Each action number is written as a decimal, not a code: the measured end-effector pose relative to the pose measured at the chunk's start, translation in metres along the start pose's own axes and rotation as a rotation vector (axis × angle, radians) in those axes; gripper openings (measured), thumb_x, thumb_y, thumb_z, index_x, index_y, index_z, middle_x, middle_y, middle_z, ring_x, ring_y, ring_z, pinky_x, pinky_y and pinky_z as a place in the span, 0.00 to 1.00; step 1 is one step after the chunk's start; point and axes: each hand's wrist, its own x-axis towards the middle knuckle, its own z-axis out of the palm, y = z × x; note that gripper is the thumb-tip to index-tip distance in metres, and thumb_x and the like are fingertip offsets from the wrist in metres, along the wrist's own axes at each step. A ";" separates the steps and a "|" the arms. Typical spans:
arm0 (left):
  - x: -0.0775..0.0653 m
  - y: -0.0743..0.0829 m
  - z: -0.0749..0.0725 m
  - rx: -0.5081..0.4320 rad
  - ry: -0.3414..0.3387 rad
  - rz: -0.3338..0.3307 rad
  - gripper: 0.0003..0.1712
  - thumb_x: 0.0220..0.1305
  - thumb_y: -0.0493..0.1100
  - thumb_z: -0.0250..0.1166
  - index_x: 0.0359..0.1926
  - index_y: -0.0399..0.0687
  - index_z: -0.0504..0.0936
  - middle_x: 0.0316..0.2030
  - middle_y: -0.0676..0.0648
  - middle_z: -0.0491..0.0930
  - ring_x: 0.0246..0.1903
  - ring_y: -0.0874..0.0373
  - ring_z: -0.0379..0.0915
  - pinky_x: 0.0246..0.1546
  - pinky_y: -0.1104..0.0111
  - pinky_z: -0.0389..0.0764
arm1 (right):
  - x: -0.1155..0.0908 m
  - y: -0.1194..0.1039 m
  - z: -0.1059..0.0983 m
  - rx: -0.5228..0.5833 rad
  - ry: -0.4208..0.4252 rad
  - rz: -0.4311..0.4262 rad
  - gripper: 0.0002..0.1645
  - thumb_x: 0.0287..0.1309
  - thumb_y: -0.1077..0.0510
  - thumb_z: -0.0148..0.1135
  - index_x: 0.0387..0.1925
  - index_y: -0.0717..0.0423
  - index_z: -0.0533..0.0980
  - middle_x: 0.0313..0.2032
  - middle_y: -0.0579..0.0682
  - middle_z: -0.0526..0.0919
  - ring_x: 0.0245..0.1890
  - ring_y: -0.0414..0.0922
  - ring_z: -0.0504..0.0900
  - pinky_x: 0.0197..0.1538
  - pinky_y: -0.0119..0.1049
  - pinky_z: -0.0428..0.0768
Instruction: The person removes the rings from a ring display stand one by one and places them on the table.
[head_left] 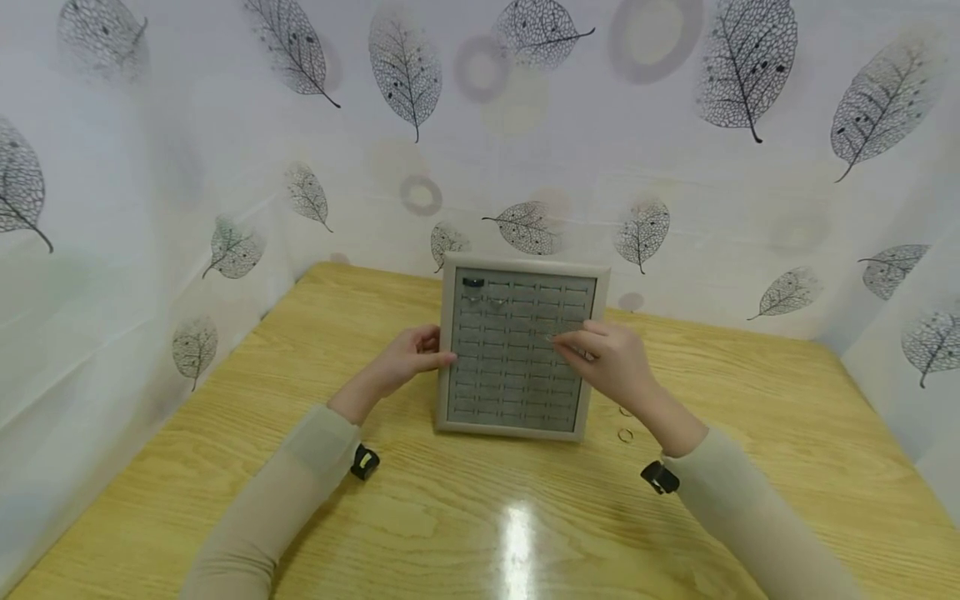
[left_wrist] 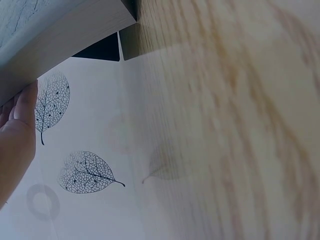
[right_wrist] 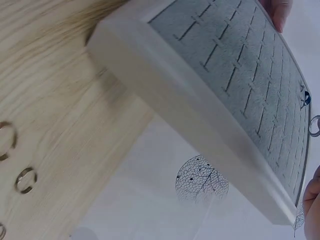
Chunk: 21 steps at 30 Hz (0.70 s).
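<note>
A ring display board [head_left: 517,358] with a pale frame and grey slotted padding stands tilted on the table. My left hand [head_left: 408,360] grips its left edge, thumb at the front; in the left wrist view, fingers [left_wrist: 24,107] touch the frame's side. My right hand [head_left: 611,362] pinches a small silver ring [head_left: 550,338] before the right half of the slots. In the right wrist view that ring [right_wrist: 314,126] appears at the right edge, partly cut off. A black ring [head_left: 473,282] and two silver rings, one of them a stone-set ring [head_left: 498,301], sit in the upper left slots.
Several loose rings lie on the wooden table [head_left: 450,517] right of the board, among them a thin ring [head_left: 626,435] below my right wrist. A leaf-patterned white cloth [head_left: 510,150] hangs behind and at both sides. The board's dark rear support [left_wrist: 102,47] shows from the left wrist.
</note>
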 end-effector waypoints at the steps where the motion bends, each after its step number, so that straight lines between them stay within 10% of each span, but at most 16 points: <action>1: 0.000 0.000 0.000 -0.002 0.000 -0.001 0.28 0.58 0.38 0.60 0.57 0.31 0.62 0.49 0.36 0.71 0.47 0.49 0.69 0.47 0.63 0.72 | -0.002 0.000 -0.002 -0.004 -0.001 -0.001 0.03 0.38 0.65 0.67 0.22 0.58 0.81 0.15 0.44 0.73 0.11 0.34 0.62 0.13 0.25 0.61; 21: 0.001 0.001 0.001 0.009 0.009 -0.013 0.28 0.58 0.39 0.60 0.57 0.31 0.63 0.49 0.37 0.71 0.47 0.51 0.69 0.48 0.63 0.72 | -0.068 0.006 -0.040 -0.097 -0.081 0.057 0.25 0.61 0.46 0.48 0.19 0.55 0.80 0.12 0.40 0.69 0.09 0.32 0.58 0.10 0.24 0.57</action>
